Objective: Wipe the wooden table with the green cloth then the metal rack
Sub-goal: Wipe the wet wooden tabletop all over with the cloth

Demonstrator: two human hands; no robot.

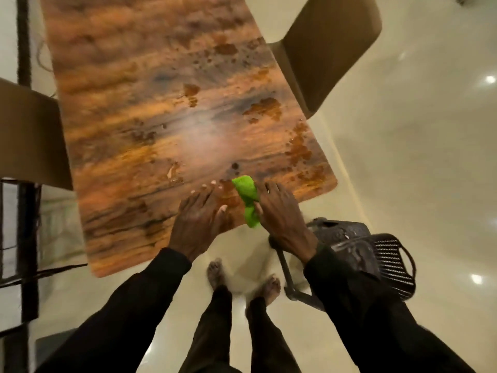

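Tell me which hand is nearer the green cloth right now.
Right. The right hand holds the green cloth at the wooden table's near edge. The left hand lies flat on the table just left of the cloth, with a gap between them.

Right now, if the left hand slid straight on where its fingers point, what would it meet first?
Nothing solid, it seems: the left hand lies flat on the wooden table, with only wet patches ahead; the green cloth sits aside.
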